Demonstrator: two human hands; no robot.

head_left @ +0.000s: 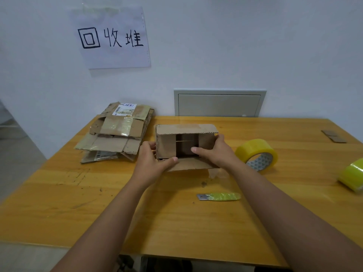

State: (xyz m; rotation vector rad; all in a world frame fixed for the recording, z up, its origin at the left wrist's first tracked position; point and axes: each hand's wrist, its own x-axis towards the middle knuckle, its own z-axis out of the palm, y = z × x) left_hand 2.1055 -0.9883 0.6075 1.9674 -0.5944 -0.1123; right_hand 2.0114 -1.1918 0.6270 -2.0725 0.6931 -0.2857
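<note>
Box: a small cardboard box (184, 146) lies on its side on the bench (176, 222), toward the far edge and about midway between the left and right edges; its open end faces the near edge, with the flaps spread and the lower flap lying on the wood
Left hand: the left hand (151, 158) grasps the box's left wall, fingers behind it, thumb pressed on the lower flap
Right hand: the right hand (216, 152) grasps the right wall, fingers round the outside, thumb reaching across the open front
Tape roll: a yellow tape roll (256, 154) leans tilted just beside the box, on the side of the right edge
Second roll: another yellow roll (352, 174) sits at the right edge, partly out of view
Knife: a knife (220, 196) with a yellow-green handle lies flat between the box and the near edge, blade pointing to the left edge, apart from both hands
Cardboard pile: a pile of flattened cartons (117, 132) fills the far left corner, near the box; the top one bears a shipping label
Scraps: small cardboard scraps (334, 136) lie near the far right corner
Wall: a paper sign (112, 38) with handwritten characters hangs above the pile; a grey panel (219, 103) sits behind the far edge
</note>
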